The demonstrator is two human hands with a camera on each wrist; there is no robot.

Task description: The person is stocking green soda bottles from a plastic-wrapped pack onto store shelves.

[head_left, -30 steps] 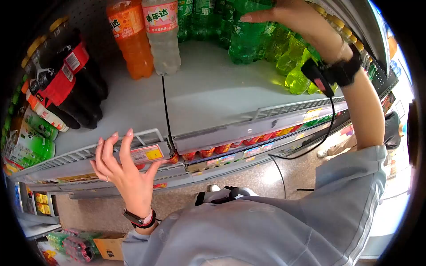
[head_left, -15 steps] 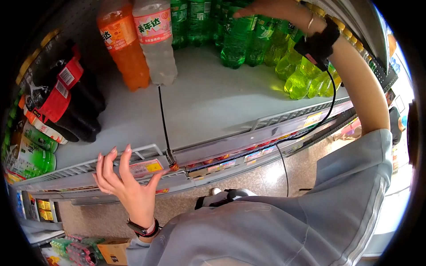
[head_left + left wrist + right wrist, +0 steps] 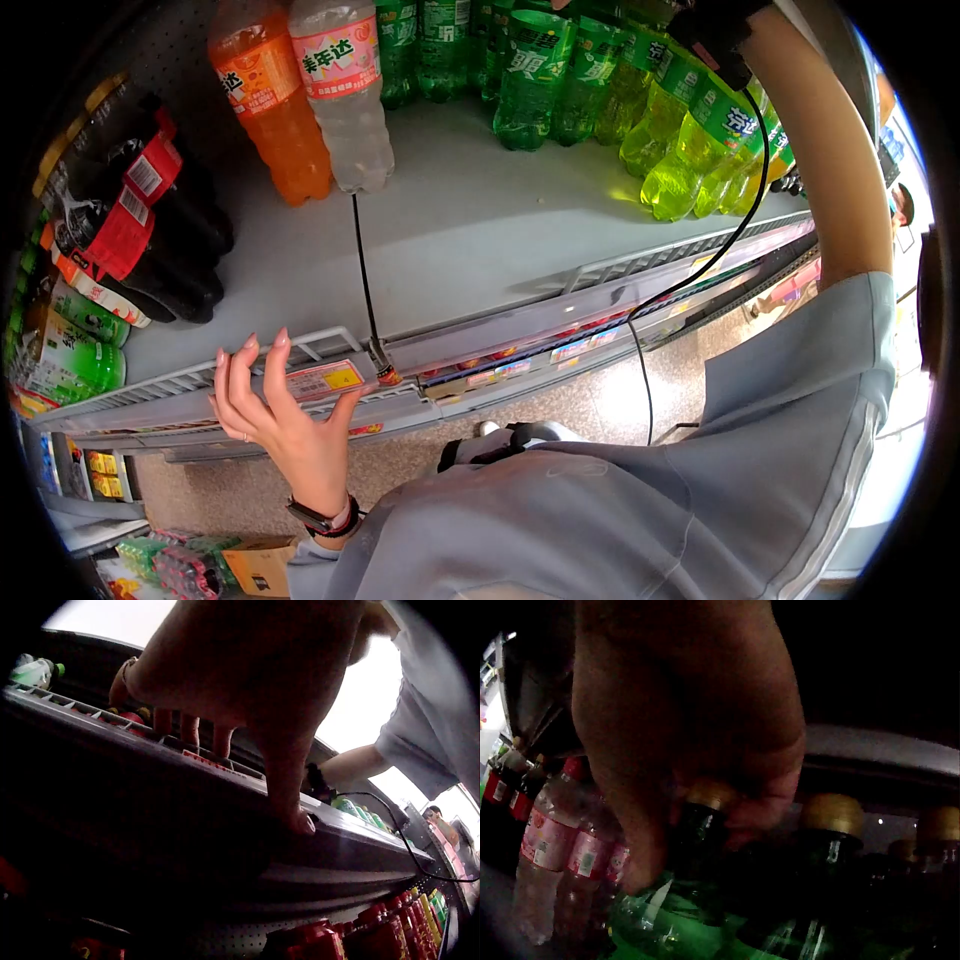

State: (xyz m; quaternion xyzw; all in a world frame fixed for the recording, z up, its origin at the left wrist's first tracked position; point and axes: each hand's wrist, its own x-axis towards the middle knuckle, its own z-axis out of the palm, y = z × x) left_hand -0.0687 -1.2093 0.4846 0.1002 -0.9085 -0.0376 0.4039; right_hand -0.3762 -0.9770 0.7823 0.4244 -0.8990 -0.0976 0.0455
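Shelf edge first: the left hand (image 3: 285,420) rests at the near-left front rail (image 3: 150,368), a ribbed metal strip. Its fingers lie straight over the top and the thumb presses beside a yellow-and-pink price tag (image 3: 325,378), so nothing is clasped. Behind the rail the white shelf board (image 3: 480,230) lies smooth and bare across its near half, split by one thin black divider rod (image 3: 362,270) running near to far. At the far left stand one orange bottle (image 3: 272,110) and one clear bottle (image 3: 350,100) with a pink label, touching side by side. Dark cola bottles (image 3: 170,230) with red labels lean further left. At least three yellow-green bottles (image 3: 685,150) crowd the far right, packed close. The right hand (image 3: 690,727) reaches deep to the far right under the upper shelf, fingers curled round the neck of a green bottle (image 3: 694,855) just below its yellow cap. This glossy plastic bottle stands upright in a tight row, where three yellow caps can be counted. One black cable (image 3: 720,250) hangs from that wrist.
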